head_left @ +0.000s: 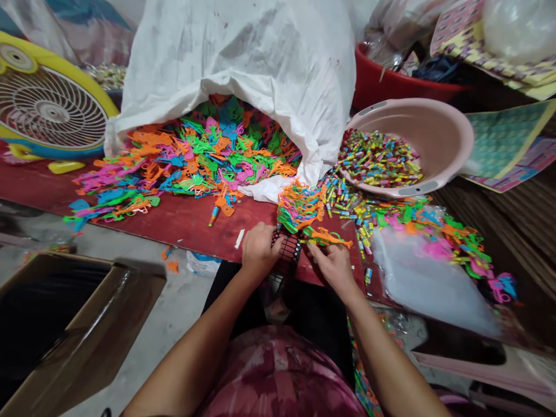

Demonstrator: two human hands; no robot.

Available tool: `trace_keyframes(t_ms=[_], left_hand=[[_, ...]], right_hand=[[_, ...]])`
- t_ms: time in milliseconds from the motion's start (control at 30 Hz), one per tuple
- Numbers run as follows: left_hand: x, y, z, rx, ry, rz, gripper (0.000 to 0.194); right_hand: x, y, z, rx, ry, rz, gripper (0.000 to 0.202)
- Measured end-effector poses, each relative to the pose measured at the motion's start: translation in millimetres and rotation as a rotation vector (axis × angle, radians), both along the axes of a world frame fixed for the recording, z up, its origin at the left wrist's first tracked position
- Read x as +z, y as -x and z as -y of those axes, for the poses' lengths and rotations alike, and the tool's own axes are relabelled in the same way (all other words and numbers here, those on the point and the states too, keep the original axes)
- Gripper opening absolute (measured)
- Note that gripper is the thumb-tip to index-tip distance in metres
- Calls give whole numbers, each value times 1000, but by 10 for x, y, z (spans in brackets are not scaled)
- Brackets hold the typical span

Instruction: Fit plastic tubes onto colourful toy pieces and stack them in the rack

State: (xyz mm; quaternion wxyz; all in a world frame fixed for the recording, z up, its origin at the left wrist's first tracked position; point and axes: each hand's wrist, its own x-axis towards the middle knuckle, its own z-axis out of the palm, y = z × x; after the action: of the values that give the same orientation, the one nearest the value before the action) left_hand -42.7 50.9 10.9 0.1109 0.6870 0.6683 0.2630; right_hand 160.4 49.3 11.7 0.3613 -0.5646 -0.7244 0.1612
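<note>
My left hand [259, 250] is closed on the edge of a black grid-like strip [289, 248] that hangs over the table's front edge. My right hand [333, 265] is beside the strip's other edge, thumb and fingertips pinched at a small yellow wrapped piece [309, 241]. An orange plastic toy piece [329, 236] lies just above those fingers; whether they touch it is hard to tell. Beyond the strip, a neat stack of orange, green and blue plastic toy pieces [299, 205] rests on the table. My fingertips partly hide the small piece.
A white sack [243, 46] spills colourful plastic pieces [208, 153] onto the red table [191, 229]. To the right are a pink basin [443, 133] of small wrapped cylinders [382, 159] and clear plastic bags [434, 278]. A yellow fan [52, 110] and cardboard box [117, 324] are leftward.
</note>
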Motion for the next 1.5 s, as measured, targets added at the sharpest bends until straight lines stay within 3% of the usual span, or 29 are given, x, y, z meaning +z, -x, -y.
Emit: trace_keyframes(t_ms=[267,367,500,600,800,1100,1300,1500], left_hand=[[-50,-8,0,14,-20,11,24],[-53,-13,4,20,-21,13,23],[-32,-14,20,26,-17,14,22],[-22,-13,26,22,-21,12,21],[-57,-19,28,18,-51,32,18],[-116,-29,28,17,-118,30,16],[-90,-30,24,18,-98,-2,16],[-85,-29,29,11,-100,-22,20]], right_hand=[[127,101,-24,144,-132,84,24],[101,138,-3,89,-130,131,27],[16,167,30,-88,-136,170,39],[-4,173,32,-119,-142,200,44],[48,155,25,21,-134,269,36],[80,40,-51,257,-97,63,16],[65,69,-78,192,-107,143,19],[85,171,-39,51,-128,397,28]])
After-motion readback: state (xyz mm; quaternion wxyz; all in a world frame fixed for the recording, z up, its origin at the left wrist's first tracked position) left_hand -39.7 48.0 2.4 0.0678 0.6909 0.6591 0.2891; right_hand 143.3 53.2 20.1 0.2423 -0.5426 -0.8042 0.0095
